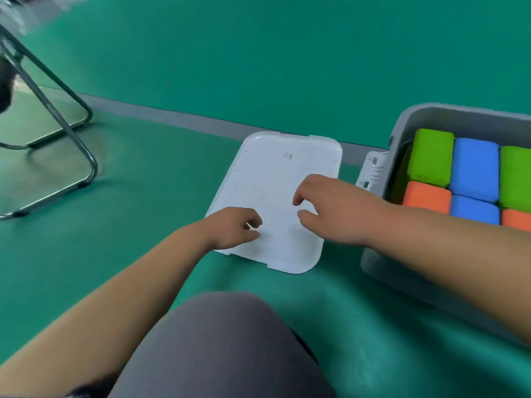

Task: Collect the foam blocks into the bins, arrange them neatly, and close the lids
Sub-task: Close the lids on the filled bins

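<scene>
A white rectangular lid (275, 179) lies flat on the green floor in front of me. My left hand (232, 228) hovers over its near left part with fingers loosely curled, holding nothing. Over the lid's right half is my right hand (330, 208), fingers bent downward and spread, also holding nothing. To the right stands a grey bin (402, 124) without a lid, packed with green (431, 156), blue (474, 168) and orange foam blocks (426, 196) in neat rows. Whether either hand touches the lid I cannot tell.
A metal chair frame (74, 145) stands at the left on the floor. A grey strip (172, 117) runs across the floor behind the lid. My grey-clad knee (224, 346) fills the bottom centre. A white latch (373, 170) hangs on the bin's left end.
</scene>
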Demonstrator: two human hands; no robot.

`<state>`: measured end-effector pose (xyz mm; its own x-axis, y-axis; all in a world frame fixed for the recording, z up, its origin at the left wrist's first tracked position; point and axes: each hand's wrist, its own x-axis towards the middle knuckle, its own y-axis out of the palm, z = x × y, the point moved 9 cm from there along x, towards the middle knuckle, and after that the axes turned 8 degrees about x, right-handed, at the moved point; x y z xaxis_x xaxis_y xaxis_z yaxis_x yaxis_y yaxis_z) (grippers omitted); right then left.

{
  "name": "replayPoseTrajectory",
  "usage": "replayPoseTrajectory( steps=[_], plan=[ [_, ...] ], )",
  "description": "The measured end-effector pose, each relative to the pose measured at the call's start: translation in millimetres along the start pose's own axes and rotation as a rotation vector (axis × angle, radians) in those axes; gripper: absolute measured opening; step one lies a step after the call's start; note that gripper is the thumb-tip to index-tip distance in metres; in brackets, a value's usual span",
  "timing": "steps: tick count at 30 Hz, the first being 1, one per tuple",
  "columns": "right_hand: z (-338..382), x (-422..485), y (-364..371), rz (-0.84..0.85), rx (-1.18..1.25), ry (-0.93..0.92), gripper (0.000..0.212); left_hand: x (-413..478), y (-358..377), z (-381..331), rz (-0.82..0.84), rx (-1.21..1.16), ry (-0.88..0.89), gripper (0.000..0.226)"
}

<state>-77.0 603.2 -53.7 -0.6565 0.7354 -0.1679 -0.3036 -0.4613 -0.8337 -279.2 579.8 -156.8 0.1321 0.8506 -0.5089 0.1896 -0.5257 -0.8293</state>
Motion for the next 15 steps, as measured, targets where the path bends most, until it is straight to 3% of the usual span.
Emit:
replayPoseTrajectory(
  steps=[6, 10, 15],
  plan=[
    [-3.9, 40.0, 91.2, 0.14, -0.085, 0.218, 0.036, 16.3, 102.6, 45.5, 0.001, 0.095, 0.017, 0.031],
    [-21.4, 39.5, 128.8, 0.229, -0.081, 0.297, 0.034, 25.5, 124.5, 51.0, -0.091, 0.19, 0.015, 0.028],
    [-22.6, 41.8, 112.7, 0.152, 0.002, 0.257, 0.032, 32.4, 121.2, 41.7, -0.231, 0.35, 0.066, 0.013]
  ],
)
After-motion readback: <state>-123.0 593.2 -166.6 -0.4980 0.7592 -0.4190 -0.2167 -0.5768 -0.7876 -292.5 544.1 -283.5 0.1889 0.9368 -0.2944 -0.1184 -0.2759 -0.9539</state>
